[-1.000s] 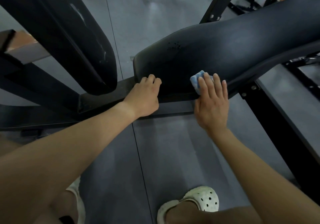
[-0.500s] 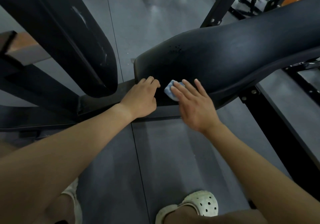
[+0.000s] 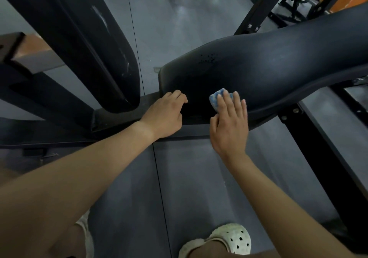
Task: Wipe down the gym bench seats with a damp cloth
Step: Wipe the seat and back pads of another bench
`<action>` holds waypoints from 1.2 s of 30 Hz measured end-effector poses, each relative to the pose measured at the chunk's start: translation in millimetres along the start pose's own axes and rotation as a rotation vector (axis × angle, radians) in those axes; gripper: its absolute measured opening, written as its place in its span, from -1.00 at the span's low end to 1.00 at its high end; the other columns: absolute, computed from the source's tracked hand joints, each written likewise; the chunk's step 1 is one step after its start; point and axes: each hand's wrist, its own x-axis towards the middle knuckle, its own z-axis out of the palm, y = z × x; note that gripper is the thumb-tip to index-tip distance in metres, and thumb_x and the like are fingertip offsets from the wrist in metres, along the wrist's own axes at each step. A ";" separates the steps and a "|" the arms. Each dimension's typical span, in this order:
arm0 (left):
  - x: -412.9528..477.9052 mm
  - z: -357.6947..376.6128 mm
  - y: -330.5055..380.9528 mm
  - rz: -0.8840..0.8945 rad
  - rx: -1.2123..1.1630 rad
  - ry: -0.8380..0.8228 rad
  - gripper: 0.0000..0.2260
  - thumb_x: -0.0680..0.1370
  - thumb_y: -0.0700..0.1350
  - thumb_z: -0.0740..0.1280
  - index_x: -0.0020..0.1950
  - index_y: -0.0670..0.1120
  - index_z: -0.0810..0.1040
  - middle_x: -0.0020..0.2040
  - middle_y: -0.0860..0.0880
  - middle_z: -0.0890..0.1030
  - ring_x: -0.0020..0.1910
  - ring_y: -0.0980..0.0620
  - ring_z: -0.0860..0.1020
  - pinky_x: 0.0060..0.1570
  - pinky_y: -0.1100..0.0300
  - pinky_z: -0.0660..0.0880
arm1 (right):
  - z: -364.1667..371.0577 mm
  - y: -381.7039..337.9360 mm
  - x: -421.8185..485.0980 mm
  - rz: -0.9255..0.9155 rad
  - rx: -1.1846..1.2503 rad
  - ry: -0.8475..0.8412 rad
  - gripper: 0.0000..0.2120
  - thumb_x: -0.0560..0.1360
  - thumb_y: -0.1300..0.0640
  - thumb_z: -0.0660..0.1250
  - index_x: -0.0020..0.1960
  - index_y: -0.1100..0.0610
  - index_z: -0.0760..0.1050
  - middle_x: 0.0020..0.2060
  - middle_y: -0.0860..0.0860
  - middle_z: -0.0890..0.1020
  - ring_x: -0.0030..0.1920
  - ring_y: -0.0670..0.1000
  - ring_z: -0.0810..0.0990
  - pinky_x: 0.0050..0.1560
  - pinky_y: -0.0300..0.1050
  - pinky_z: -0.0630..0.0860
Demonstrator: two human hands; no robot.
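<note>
Standing over the work, you have a pale clog [image 3: 229, 239] on the grey floor [image 3: 199, 178] at the bottom of the view, and both forearms reach forward from there. Your left hand [image 3: 165, 112] has its fingers curled on the near end edge of the bench [image 3: 278, 68]. I judge it is there to brace you while you lean in. Just beside it, your right hand [image 3: 229, 122] lies with fingers straight and close together, pressing the blue cloth [image 3: 216, 98] against the bench's rounded near side, low down by the lip. Flat fingers spread the pressure, so more cloth meets the vinyl. Only the cloth's upper corner shows past your fingertips. The black top of the bench runs away up and to the right, and you cannot tell from here whether it is wiped. To the left a second black pad [image 3: 89, 48] slants on its frame, apart from the bench. Beyond stand more racks [image 3: 288, 2], too dim to make out.
</note>
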 end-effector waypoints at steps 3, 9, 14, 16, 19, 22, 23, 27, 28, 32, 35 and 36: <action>-0.2 2.0 -0.4 -0.007 0.011 0.014 -0.62 0.58 -0.23 0.26 0.42 -0.10 0.45 0.31 0.00 0.46 0.22 0.00 0.47 0.17 0.00 0.54 | -0.7 -2.4 -1.8 -0.070 -0.034 -0.059 -0.49 0.66 0.12 0.04 0.59 0.20 0.24 0.60 0.10 0.26 0.63 0.15 0.09 0.63 0.13 0.00; 0.2 0.8 1.3 -0.016 0.017 0.012 -0.61 0.59 -0.22 0.29 0.42 -0.09 0.44 0.32 -0.01 0.45 0.24 0.01 0.47 0.18 -0.01 0.54 | -3.0 -2.2 5.5 -0.289 -0.071 -0.193 -0.54 0.68 0.13 0.09 0.55 0.24 0.31 0.55 0.16 0.33 0.59 0.20 0.21 0.61 0.13 0.08; 4.5 -4.1 -3.3 -0.046 0.004 -0.012 -0.65 0.64 -0.11 0.27 0.44 -0.06 0.44 0.37 0.00 0.42 0.28 0.00 0.46 0.22 -0.03 0.53 | -28.1 22.0 49.4 -0.305 -0.151 -0.345 -0.34 0.52 0.05 0.40 0.56 0.18 0.32 0.54 0.10 0.36 0.58 0.13 0.25 0.62 0.09 0.06; 6.1 -5.3 -8.5 -0.113 0.001 -0.004 -0.60 0.66 -0.01 0.27 0.48 -0.08 0.42 0.42 -0.03 0.41 0.34 -0.03 0.44 0.30 -0.02 0.49 | -31.8 29.7 73.2 -0.182 -0.160 -0.387 -0.15 0.40 -0.01 0.55 0.57 0.20 0.28 0.55 0.12 0.34 0.59 0.14 0.22 0.62 0.07 0.03; 7.1 -6.5 -16.8 -0.220 -0.054 0.009 -0.51 0.65 0.12 0.29 0.50 -0.10 0.41 0.44 -0.04 0.41 0.38 -0.04 0.43 0.33 -0.01 0.48 | -23.0 30.9 101.1 -0.030 -0.151 -0.402 -0.18 0.47 0.04 0.51 0.60 0.17 0.21 0.59 0.09 0.26 0.61 0.15 0.14 0.63 0.07 0.01; 7.9 -6.2 -19.1 -0.240 -0.087 0.019 -0.49 0.62 0.15 0.32 0.49 -0.10 0.44 0.41 -0.01 0.45 0.38 -0.02 0.44 0.32 0.01 0.48 | -3.6 14.2 107.0 -0.049 -0.131 -0.376 -0.42 0.57 0.20 0.27 0.57 0.16 0.25 0.58 0.10 0.27 0.58 0.22 0.18 0.58 0.17 0.14; 8.3 -6.1 -19.1 -0.249 -0.094 0.027 -0.48 0.61 0.15 0.34 0.48 -0.10 0.45 0.40 -0.01 0.47 0.38 -0.01 0.44 0.33 0.01 0.47 | 2.9 5.5 104.4 -0.084 -0.112 -0.370 -0.48 0.59 0.22 0.18 0.55 0.15 0.27 0.57 0.10 0.28 0.57 0.23 0.19 0.57 0.18 0.15; 9.4 -5.9 -21.0 -0.266 -0.098 0.070 -0.47 0.58 0.17 0.38 0.45 -0.09 0.52 0.33 -0.01 0.53 0.32 0.00 0.50 0.27 0.05 0.49 | 17.3 -28.8 86.9 -0.362 -0.013 -0.476 -0.51 0.61 0.23 0.14 0.54 0.12 0.30 0.55 0.09 0.31 0.56 0.25 0.21 0.55 0.17 0.17; 9.8 -5.6 -21.3 -0.264 -0.093 0.072 -0.48 0.57 0.17 0.39 0.44 -0.09 0.53 0.30 -0.01 0.54 0.27 0.00 0.52 0.21 0.09 0.50 | 18.3 -33.0 84.5 -0.423 0.001 -0.512 -0.50 0.61 0.22 0.16 0.55 0.10 0.29 0.56 0.08 0.30 0.57 0.24 0.21 0.55 0.16 0.16; 11.3 -5.9 -20.7 -0.277 -0.094 0.079 -0.49 0.56 0.18 0.40 0.40 -0.10 0.55 0.24 -0.02 0.54 0.19 0.00 0.53 0.14 0.09 0.52 | 16.1 -27.9 98.1 -0.494 -0.050 -0.644 -0.26 0.53 0.20 0.33 0.64 0.04 0.12 0.64 0.00 0.14 0.64 0.09 0.05 0.62 0.06 0.03; 11.7 -7.5 -20.1 -0.279 -0.106 0.057 -0.49 0.57 0.17 0.39 0.40 -0.11 0.54 0.28 -0.03 0.53 0.25 -0.01 0.51 0.20 0.05 0.51 | 17.5 -15.2 126.5 -0.457 -0.158 -0.644 -0.13 0.44 0.23 0.42 0.65 0.04 0.10 0.64 -0.02 0.12 0.64 0.05 0.06 0.62 0.01 0.00; 11.4 -7.6 -20.4 -0.275 -0.114 0.052 -0.50 0.58 0.17 0.39 0.41 -0.11 0.53 0.28 -0.03 0.53 0.26 -0.02 0.50 0.22 0.04 0.50 | 18.1 -10.5 138.0 -0.415 -0.178 -0.622 -0.15 0.45 0.24 0.41 0.64 0.04 0.11 0.64 -0.02 0.14 0.63 0.06 0.08 0.61 0.01 0.00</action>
